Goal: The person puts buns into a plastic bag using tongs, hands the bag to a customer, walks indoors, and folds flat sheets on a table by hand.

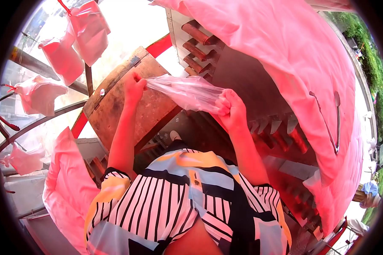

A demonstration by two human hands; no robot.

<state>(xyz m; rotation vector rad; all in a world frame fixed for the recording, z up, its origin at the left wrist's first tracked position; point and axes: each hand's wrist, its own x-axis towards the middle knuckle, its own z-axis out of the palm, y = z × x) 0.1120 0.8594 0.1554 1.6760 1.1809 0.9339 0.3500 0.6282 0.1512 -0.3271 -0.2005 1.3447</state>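
A clear plastic bag is stretched taut between my two hands, in the middle of the view. My left hand is closed in a fist around one end of it, above the brown wooden box. The other end is gripped in my right hand, its fingers curled into the thin film. My right hand is farther from the box, in front of the dark metal panel. The bag looks flat, with nothing visible inside.
Bundles of plastic bags hang from the frame at upper left. A large pink cloth covers the right side, with metal tongs lying on it. Wooden handles stick out along the metal panel. Another pink cloth is at lower left.
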